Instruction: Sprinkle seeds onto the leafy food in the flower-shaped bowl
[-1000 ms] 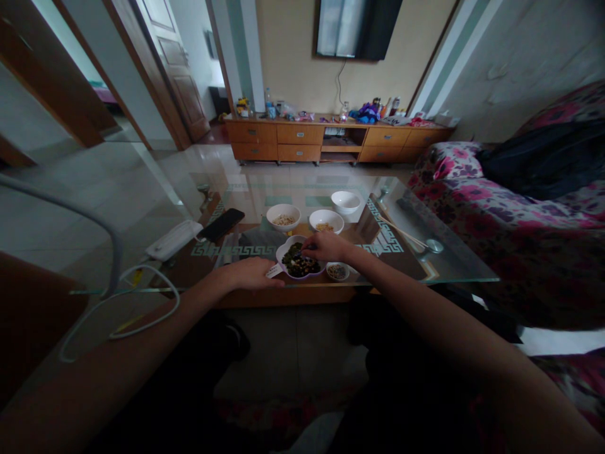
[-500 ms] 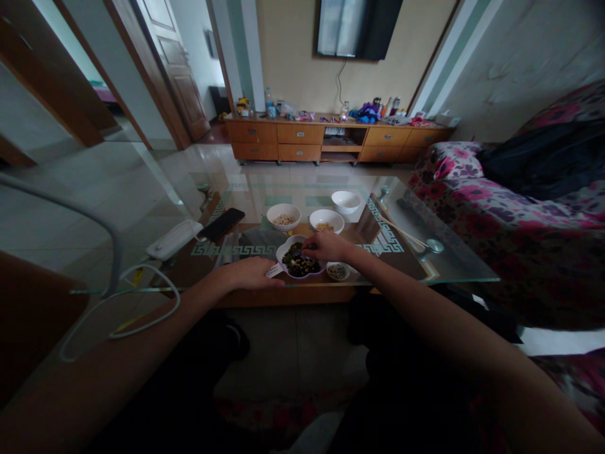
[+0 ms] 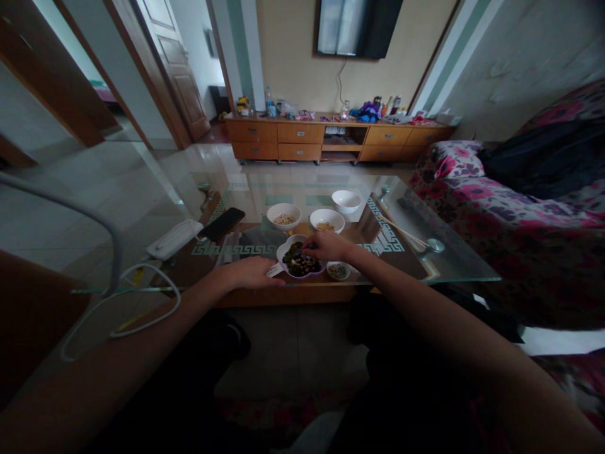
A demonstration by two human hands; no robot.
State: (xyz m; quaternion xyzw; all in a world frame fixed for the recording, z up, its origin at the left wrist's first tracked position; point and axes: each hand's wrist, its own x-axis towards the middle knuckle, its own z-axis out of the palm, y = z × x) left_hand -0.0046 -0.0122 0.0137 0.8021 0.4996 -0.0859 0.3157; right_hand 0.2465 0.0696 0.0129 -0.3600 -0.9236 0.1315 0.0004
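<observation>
A purple-rimmed, scalloped snack dish (image 3: pixel 302 275) with dark and brown bits in separate sections sits near the front edge of the glass table. At its left, my left hand (image 3: pixel 258 272) is around the dish's short white handle (image 3: pixel 275 270), fingers stretched along the table edge. Over the dish, my right hand (image 3: pixel 326 244) has its fingertips pinched together among the contents; whatever is between them is too small to name. Just right of the dish stands a small bowl of seeds (image 3: pixel 338 271). Behind are a white bowl of pale pieces (image 3: pixel 284 218) and another with yellowish pieces (image 3: pixel 327 222).
A third white bowl (image 3: pixel 346 202) stands farther back. Chopsticks (image 3: pixel 404 232) lie at the right; a black phone (image 3: pixel 224 224) and a white case (image 3: pixel 174 239) with a cable (image 3: pixel 177 296) lie left. Beyond are a cluttered wooden cabinet (image 3: pixel 299 133) and a floral sofa (image 3: pixel 515 208).
Almost nothing differs. My right hand stays pinched over the dish with barely any shift, and my left hand remains at the handle. The bowls have not moved.
</observation>
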